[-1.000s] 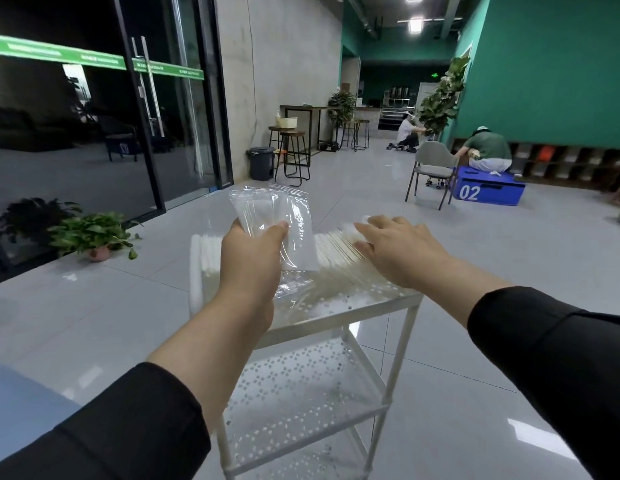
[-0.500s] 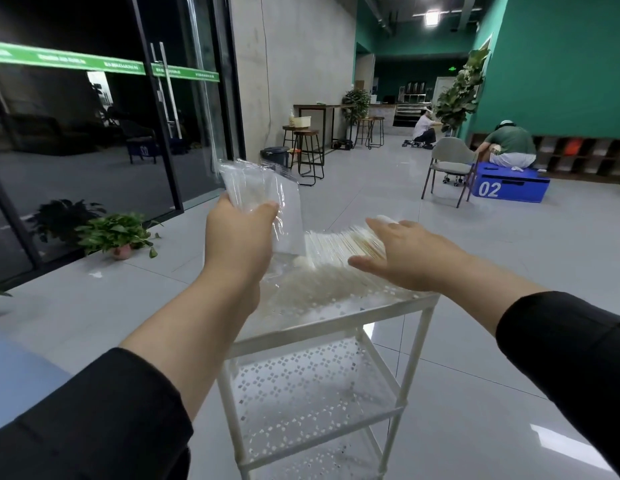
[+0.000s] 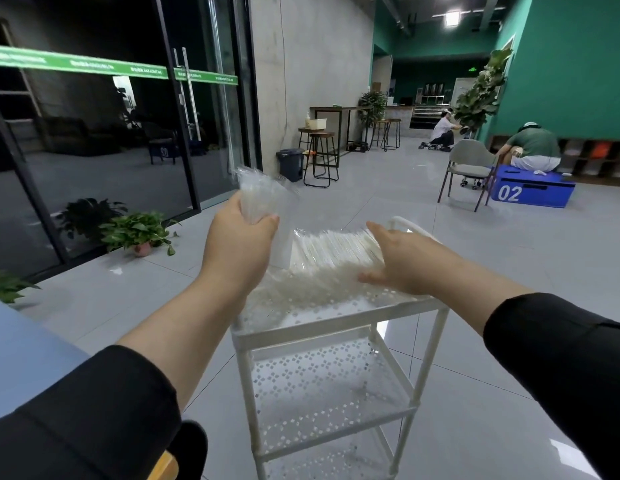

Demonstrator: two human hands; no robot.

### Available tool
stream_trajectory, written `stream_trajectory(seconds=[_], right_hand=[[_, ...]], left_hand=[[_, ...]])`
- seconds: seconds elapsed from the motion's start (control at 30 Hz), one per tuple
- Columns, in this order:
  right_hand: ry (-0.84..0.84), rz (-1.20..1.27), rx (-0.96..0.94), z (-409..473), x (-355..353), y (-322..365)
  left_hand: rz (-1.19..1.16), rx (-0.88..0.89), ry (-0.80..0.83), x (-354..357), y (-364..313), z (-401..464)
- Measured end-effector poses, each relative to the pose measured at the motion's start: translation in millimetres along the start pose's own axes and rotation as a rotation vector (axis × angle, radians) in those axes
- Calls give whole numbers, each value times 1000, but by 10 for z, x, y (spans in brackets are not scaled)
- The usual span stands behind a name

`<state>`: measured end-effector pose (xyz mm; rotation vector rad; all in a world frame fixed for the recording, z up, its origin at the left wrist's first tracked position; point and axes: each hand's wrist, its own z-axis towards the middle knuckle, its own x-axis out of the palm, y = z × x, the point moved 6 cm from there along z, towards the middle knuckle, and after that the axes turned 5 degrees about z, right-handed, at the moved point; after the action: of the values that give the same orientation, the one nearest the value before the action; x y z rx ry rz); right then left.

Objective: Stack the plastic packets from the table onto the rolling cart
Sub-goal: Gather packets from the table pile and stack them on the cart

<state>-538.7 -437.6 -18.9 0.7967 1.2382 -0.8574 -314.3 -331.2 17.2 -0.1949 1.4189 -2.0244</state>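
A white rolling cart [image 3: 339, 325] with perforated shelves stands in front of me. A row of clear plastic packets [image 3: 331, 249] filled with white sticks leans on its top shelf. My left hand [image 3: 239, 244] grips one more clear packet [image 3: 263, 195] upright above the cart's left side. With its fingers straight, my right hand [image 3: 402, 259] presses against the right end of the packet row.
A blue table edge [image 3: 21, 355] lies at the lower left. Potted plants [image 3: 135, 232] sit by the glass doors on the left. Farther off are stools [image 3: 320, 157], a grey chair [image 3: 469, 168], a blue box [image 3: 530, 190] and two crouching people.
My left hand has lifted its packet higher and a little left. My right hand slid along the packet row toward its right end. The camera has tilted up.
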Motion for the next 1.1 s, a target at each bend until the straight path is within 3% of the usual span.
stream_trajectory(seconds=[0.33, 0.63, 1.1], right_hand=[[-155, 218, 71, 34, 57, -133], [-79, 208, 67, 45, 168, 75], [118, 260, 350, 277, 143, 273]], left_hand=[[41, 3, 5, 4, 14, 19], [21, -8, -8, -18, 45, 29], [47, -1, 3, -15, 50, 13]])
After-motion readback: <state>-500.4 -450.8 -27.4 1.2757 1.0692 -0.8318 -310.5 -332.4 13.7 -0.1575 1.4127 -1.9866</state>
